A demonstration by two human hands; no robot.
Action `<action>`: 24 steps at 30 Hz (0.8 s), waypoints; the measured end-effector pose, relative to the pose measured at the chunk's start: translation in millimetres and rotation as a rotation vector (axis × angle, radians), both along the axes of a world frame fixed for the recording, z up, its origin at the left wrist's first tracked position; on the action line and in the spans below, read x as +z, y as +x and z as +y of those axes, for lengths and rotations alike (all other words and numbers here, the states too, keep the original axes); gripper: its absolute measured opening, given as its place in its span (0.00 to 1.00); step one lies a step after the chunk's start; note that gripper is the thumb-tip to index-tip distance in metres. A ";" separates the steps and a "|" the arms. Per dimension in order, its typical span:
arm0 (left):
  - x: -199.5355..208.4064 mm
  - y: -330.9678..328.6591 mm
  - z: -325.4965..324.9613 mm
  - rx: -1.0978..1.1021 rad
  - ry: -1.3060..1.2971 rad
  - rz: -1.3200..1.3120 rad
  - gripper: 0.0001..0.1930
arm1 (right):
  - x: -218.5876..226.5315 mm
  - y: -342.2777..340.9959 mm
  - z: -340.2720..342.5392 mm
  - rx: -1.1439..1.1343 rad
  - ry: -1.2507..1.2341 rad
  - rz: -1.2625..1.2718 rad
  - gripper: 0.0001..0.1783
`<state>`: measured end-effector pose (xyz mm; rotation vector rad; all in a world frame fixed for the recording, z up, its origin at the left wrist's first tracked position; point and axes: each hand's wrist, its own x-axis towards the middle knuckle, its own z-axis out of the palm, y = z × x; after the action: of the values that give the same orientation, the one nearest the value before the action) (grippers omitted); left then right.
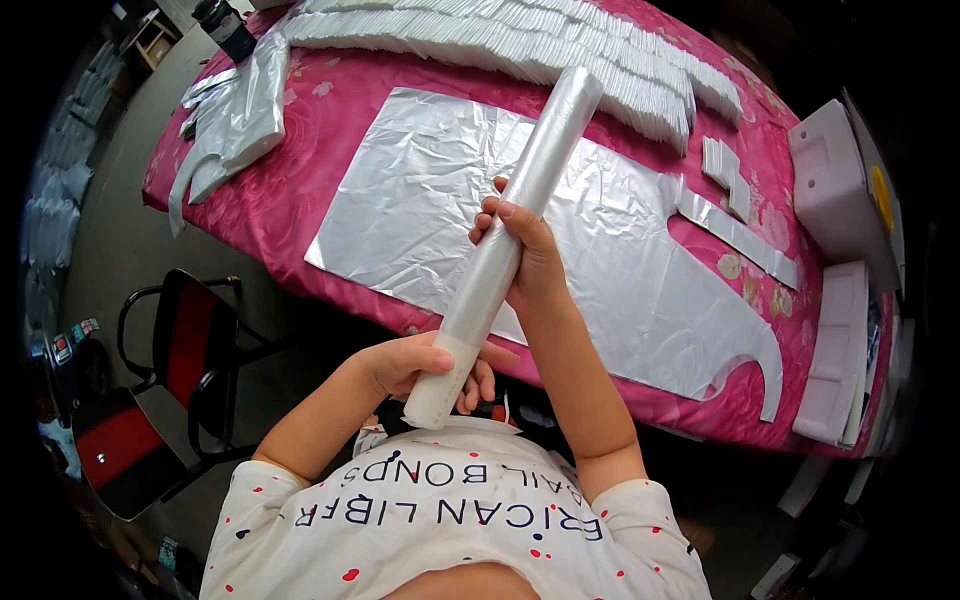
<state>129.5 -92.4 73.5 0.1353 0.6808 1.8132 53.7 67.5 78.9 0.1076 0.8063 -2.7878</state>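
We observe the left hand (415,362) wrapped around the lower end of a long roll of clear plastic film (510,235), fingers closed on it just above its white core end, which sits close to the chest. The right hand (525,255) grips the same roll near its middle, fingers curled around from the far side, thumb side toward us. The roll is held in the air, tilted, its upper end leaning away to the right over the table (320,110).

Beneath the roll, we note a flat-cut sheet of translucent plastic (440,190) spread on the pink flowered tablecloth, with a curved cut-out and a narrow strap shape (735,235) at its right side. Beyond it, along the far edge of the table, a long overlapping row of folded white plastic pieces (600,55) runs across. A crumpled heap of similar plastic (235,110) hangs over the far left corner, next to a dark bottle (225,25). White foam blocks (835,185) lie at the right end of the table. A red-and-black chair (185,345) stands on the floor to our left.
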 end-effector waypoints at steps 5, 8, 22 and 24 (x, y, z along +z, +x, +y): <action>-19.3 -3.1 4.5 0.244 -0.487 0.171 0.34 | -17.4 22.0 0.3 -0.093 0.355 -0.089 0.32; -14.5 -3.0 17.5 0.357 -0.612 0.032 0.28 | -37.3 30.2 -5.6 -0.059 0.424 -0.106 0.33; -31.5 27.7 -32.4 -0.014 -0.834 0.208 0.14 | -47.2 -46.3 143.1 -0.270 0.843 -0.114 0.19; -32.0 29.7 -35.5 -0.025 -0.828 0.219 0.14 | -44.5 -47.0 147.7 -0.130 0.923 -0.088 0.15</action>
<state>159.1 -127.8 41.4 -0.2139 1.5175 1.3740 6.7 215.2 34.4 0.4383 2.0290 -2.2470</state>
